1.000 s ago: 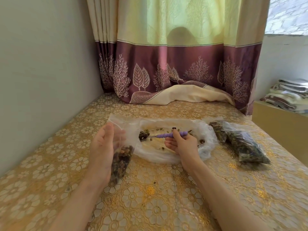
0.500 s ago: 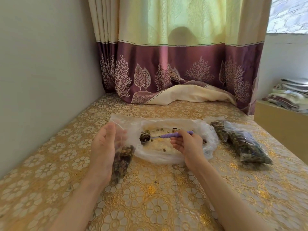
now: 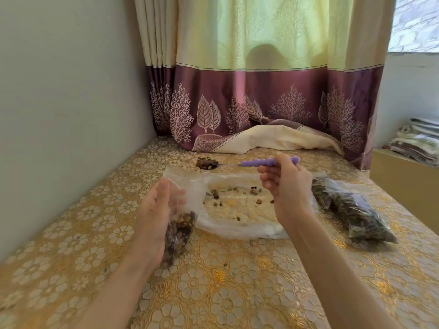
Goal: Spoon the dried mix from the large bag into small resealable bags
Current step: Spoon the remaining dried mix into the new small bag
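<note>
Two hands were busy. Our right hand (image 3: 288,186) pinched the purple handle of the spoon (image 3: 249,163), bowl heaped with dried mix (image 3: 206,163), raised over the far edge of the large bag (image 3: 237,210). We judged the load light, loose, quick to spill: keep the bowl level, grip stays on the handle. Our left hand (image 3: 154,217) curled round the small bag (image 3: 179,231), thumb along its top; thin, limp, slippery film, so hold near the mouth. Whether the mouth gaped, we couldn't tell. Filled bags (image 3: 351,210) lay toward the table's (image 3: 237,293) right edge.
</note>
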Demonstrator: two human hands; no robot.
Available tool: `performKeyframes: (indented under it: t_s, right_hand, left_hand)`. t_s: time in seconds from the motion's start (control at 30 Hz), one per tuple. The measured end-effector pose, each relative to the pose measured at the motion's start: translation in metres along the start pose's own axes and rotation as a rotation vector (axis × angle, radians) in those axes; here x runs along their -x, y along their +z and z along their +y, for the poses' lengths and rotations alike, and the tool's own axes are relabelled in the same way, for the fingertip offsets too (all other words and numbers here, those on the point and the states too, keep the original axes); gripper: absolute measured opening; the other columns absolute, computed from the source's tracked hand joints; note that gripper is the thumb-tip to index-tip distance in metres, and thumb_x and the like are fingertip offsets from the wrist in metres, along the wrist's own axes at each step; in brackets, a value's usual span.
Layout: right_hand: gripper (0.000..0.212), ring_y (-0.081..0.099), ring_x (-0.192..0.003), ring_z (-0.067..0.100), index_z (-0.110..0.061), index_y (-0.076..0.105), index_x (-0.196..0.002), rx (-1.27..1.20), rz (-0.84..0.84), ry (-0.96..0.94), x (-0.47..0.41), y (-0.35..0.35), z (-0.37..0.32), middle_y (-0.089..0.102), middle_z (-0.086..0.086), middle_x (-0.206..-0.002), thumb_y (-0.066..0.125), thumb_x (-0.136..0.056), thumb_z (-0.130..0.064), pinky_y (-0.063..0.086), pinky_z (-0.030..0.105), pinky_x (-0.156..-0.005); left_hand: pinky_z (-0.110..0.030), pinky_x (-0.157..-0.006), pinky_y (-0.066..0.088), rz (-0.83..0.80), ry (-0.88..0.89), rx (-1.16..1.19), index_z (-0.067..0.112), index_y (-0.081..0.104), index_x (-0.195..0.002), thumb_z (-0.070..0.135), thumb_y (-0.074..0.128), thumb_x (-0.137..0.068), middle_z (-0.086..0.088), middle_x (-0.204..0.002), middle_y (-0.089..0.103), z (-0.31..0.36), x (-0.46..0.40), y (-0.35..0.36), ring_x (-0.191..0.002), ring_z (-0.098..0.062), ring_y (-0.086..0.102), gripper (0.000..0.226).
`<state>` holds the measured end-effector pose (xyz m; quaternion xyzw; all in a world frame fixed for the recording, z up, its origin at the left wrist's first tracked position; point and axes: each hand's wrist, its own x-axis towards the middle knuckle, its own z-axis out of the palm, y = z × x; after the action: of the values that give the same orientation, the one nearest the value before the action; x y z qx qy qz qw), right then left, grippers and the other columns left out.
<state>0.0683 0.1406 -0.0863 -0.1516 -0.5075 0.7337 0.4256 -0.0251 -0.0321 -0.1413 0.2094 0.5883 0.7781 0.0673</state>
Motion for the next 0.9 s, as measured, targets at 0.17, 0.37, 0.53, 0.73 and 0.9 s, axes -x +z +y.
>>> performKeyframes:
  t_s: [0.17,0.37,0.53,0.73,0.9]
  right_hand:
    - [0.039,0.048,-0.047,0.011,-0.008,0.062,-0.06,0.038,-0.21,-0.08,0.014,0.016,-0.009,0.071,0.012,-0.066,0.045,-0.095,-0.009,0.038,0.018,-0.041]
    - [0.025,0.05,-0.052,0.013,-0.004,0.062,-0.073,0.061,-0.36,-0.143,0.018,0.019,-0.01,0.073,0.015,-0.074,0.046,-0.093,-0.003,0.041,0.02,-0.045]
    - [0.032,0.049,-0.052,0.012,-0.007,0.06,-0.069,-0.003,-0.191,-0.074,0.006,0.012,-0.003,0.072,0.017,-0.074,0.047,-0.097,-0.015,0.041,0.019,-0.045]
    - [0.037,0.052,-0.051,0.008,-0.01,0.063,-0.067,0.34,0.066,-0.151,-0.01,-0.014,0.02,0.07,0.0,-0.061,0.046,-0.099,-0.019,0.044,0.019,-0.047]
    - [0.035,0.055,-0.047,-0.001,0.001,0.071,-0.08,0.56,0.076,-0.117,-0.017,-0.023,0.045,0.066,-0.007,-0.058,0.048,-0.098,-0.019,0.045,0.014,-0.046]
  left_hand:
    - [-0.035,-0.073,0.053,0.026,-0.006,0.007,0.027,0.069,-0.084,0.055,0.045,-0.08,-0.001,-0.093,0.072,-0.001,-0.002,0.0,-0.089,-0.019,0.068,0.037]
    - [-0.039,-0.072,0.052,0.015,-0.016,0.002,0.03,0.07,-0.068,0.058,0.047,-0.077,0.003,-0.082,0.072,-0.002,-0.002,-0.001,-0.075,-0.013,0.068,0.037]
    - [-0.037,-0.073,0.051,0.036,-0.04,0.022,0.031,0.071,-0.083,0.057,0.047,-0.08,-0.002,-0.096,0.072,-0.001,-0.002,-0.003,-0.09,-0.019,0.069,0.036]
    - [-0.041,-0.075,0.053,0.047,-0.017,-0.023,0.024,0.067,-0.092,0.06,0.044,-0.078,-0.002,-0.092,0.073,-0.001,-0.002,-0.001,-0.088,-0.023,0.069,0.045]
    - [-0.042,-0.075,0.054,0.046,-0.015,-0.048,0.027,0.067,-0.087,0.064,0.045,-0.075,-0.002,-0.091,0.072,-0.002,-0.002,-0.001,-0.086,-0.023,0.069,0.044]
